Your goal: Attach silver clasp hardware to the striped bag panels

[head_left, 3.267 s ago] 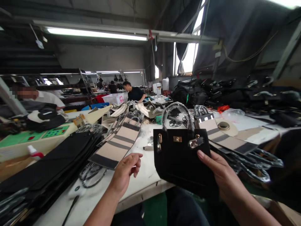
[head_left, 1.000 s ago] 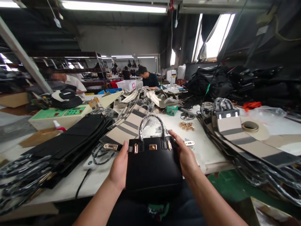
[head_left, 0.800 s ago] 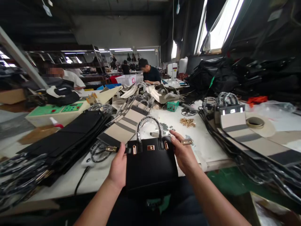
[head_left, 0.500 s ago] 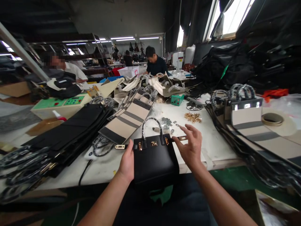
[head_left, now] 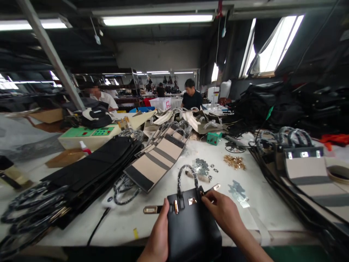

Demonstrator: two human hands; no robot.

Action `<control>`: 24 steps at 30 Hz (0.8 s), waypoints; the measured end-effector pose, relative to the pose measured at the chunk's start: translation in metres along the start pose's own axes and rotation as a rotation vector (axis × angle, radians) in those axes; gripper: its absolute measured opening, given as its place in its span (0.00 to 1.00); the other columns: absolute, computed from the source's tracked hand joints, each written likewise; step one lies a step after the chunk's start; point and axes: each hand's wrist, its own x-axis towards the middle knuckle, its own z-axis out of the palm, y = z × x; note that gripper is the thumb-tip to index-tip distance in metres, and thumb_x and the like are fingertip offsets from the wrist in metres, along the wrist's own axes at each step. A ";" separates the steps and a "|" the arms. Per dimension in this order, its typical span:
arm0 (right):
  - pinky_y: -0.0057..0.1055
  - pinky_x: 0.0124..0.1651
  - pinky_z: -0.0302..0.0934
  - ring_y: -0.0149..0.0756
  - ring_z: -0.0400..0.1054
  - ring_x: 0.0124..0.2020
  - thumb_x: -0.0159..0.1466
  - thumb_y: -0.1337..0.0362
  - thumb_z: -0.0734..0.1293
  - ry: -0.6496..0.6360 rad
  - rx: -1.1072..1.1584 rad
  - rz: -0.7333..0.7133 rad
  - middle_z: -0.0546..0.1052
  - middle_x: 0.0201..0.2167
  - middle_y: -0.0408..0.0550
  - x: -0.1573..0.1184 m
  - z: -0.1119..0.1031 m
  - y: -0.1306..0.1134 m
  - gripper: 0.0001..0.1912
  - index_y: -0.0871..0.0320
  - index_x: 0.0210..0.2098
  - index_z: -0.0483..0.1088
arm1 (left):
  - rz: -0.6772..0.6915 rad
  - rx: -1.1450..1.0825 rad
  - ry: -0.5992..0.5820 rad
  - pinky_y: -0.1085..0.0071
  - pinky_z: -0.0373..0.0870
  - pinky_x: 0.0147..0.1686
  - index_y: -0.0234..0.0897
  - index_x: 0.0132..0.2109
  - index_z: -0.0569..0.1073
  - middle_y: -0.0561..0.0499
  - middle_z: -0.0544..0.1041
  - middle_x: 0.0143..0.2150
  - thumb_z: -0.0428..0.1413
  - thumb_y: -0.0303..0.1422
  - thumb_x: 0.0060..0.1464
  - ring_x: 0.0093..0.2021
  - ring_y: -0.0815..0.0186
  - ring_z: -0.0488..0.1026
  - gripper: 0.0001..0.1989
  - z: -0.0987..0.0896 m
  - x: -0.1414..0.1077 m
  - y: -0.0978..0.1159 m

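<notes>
A white surface carries a small green box, the landmark here. Nearer the viewer than the box lie a heap of gold-coloured pieces, a cluster of small silver pieces and, nearer still, flat silvery plates. Left of it are beige-and-grey striped panels and, farther left, a stack of black panels. Near-left sit a white socket block and a yellow scrap. Right of it, another striped stack has clear-wrapped handles.

The black bag is cut off below (one gold fitting seems partly hidden).
</notes>
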 end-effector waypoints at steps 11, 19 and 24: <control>0.30 0.32 0.55 0.37 0.71 0.27 0.69 0.52 0.63 -0.031 -0.077 -0.108 0.76 0.24 0.40 -0.014 0.003 -0.001 0.17 0.52 0.27 0.69 | 0.122 0.082 -0.144 0.46 0.58 0.68 0.45 0.67 0.73 0.41 0.80 0.60 0.64 0.50 0.56 0.66 0.39 0.70 0.35 -0.043 -0.028 -0.009; 0.33 0.30 0.51 0.36 0.68 0.22 0.69 0.52 0.63 0.235 -0.217 -0.265 0.74 0.21 0.41 -0.023 0.023 -0.005 0.18 0.52 0.25 0.67 | 0.242 0.169 0.029 0.55 0.67 0.60 0.38 0.59 0.79 0.40 0.78 0.61 0.59 0.51 0.62 0.62 0.46 0.73 0.27 -0.042 -0.062 0.035; 0.32 0.31 0.53 0.34 0.70 0.24 0.69 0.53 0.64 0.207 -0.128 -0.350 0.77 0.23 0.42 -0.025 0.025 -0.019 0.17 0.53 0.26 0.72 | 0.136 0.197 -0.123 0.57 0.72 0.52 0.32 0.63 0.76 0.33 0.77 0.61 0.53 0.65 0.57 0.56 0.47 0.77 0.43 -0.050 -0.068 0.055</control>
